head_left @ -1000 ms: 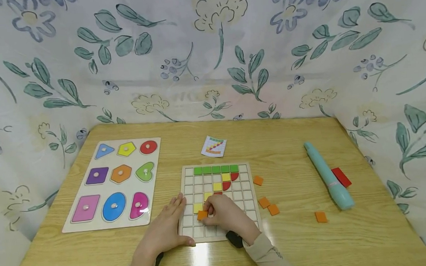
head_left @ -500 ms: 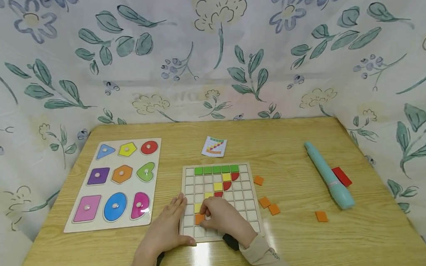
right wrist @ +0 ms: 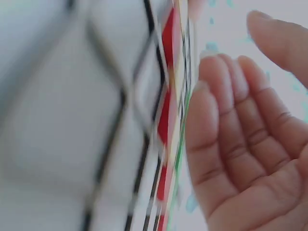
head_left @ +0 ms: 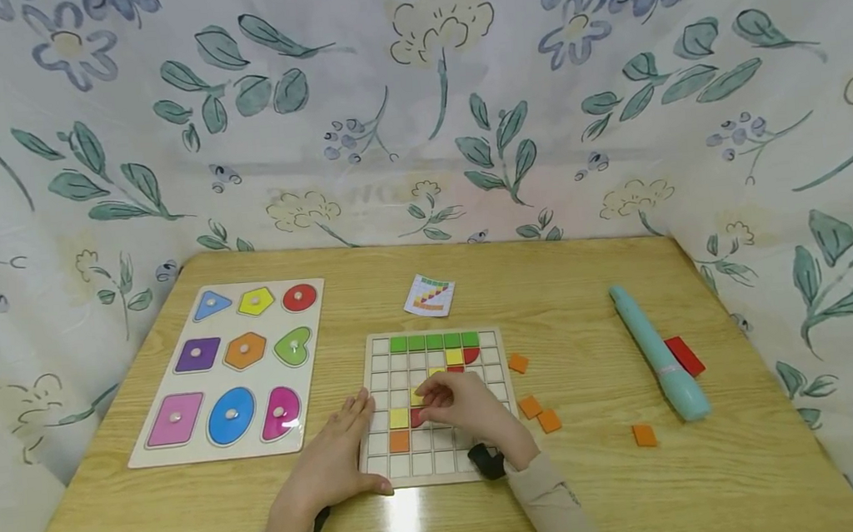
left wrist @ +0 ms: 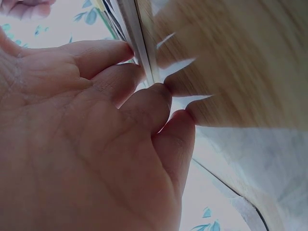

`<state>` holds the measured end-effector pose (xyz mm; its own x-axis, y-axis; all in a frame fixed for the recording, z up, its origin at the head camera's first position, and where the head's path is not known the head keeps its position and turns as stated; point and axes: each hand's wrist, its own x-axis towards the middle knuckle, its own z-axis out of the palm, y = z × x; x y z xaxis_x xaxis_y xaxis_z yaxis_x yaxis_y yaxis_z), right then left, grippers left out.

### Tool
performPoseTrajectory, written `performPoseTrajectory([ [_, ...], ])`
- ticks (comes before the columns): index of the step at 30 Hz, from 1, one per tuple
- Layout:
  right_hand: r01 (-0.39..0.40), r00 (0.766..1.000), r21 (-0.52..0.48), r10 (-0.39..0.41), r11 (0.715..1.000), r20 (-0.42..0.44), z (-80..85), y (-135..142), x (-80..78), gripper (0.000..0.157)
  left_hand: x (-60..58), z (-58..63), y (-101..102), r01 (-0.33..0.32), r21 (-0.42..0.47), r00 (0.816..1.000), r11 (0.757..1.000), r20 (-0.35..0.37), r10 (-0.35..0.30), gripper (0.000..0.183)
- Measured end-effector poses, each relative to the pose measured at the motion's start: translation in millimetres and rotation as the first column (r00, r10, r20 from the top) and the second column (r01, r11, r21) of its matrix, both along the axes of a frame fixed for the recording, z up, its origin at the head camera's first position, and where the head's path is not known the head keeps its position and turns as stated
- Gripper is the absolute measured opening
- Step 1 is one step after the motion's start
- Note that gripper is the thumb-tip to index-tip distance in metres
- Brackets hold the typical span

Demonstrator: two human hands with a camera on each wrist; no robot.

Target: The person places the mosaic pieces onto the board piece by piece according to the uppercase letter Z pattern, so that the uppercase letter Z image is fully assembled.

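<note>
A wooden grid board (head_left: 493, 369) lies in front of me, with a green tile row (head_left: 435, 342) at its top and yellow and red pieces running diagonally down-left. One orange square tile (head_left: 399, 442) sits in a cell below the lowest yellow tile (head_left: 398, 418). My left hand (head_left: 332, 453) rests against the board's left edge, fingers extended. Over the board's middle hovers my right hand (head_left: 471, 409), partly hiding the diagonal. Its fingers are loosely bent and, in the right wrist view, thumb and fingers (right wrist: 236, 125) stand apart with nothing between them.
Loose orange tiles (head_left: 530, 406) lie right of the board, one farther out. Behind the board is a small pattern card (head_left: 430, 295). A knobbed shape puzzle (head_left: 311, 325) lies at left. A teal tapered object (head_left: 659, 356) and a red piece (head_left: 685, 355) lie at right.
The right hand brought the orange tile down into the cell below the lowest yellow tile, let go and moved up and right. The left hand stayed at the board's edge.
</note>
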<state>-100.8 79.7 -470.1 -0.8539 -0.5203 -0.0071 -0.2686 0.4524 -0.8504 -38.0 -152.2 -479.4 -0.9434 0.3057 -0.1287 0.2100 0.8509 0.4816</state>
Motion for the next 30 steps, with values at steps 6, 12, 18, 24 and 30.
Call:
performPoseTrajectory([
  [6,0.249,0.967,-0.163,-0.237,0.955,0.092,-5.4,50,-17.7,0.028,0.3,-2.6,0,0.004,-0.011,1.0,1.0,0.002,-0.004,0.118],
  [12,0.465,0.882,-0.144,-0.444,0.873,0.157,-16.8,98,-24.6,0.027,0.0,-2.3,1,-0.006,-0.008,1.0,1.0,0.009,0.006,0.118],
  [18,0.561,0.822,-0.11,-0.537,0.82,0.188,-23.5,122,-22.1,0.03,0.8,-1.0,0,-0.001,0.002,1.0,1.0,0.0,0.001,0.119],
  [24,0.548,0.834,-0.049,-0.542,0.835,0.102,-24.2,120,-21.3,0.028,1.6,0.6,0,0.003,0.014,1.0,1.0,-0.007,-0.003,0.119],
  [30,0.54,0.841,0.016,-0.541,0.841,0.025,-24.7,116,-23.7,0.026,1.3,0.8,0,0.001,0.014,1.0,1.0,0.0,-0.001,0.119],
])
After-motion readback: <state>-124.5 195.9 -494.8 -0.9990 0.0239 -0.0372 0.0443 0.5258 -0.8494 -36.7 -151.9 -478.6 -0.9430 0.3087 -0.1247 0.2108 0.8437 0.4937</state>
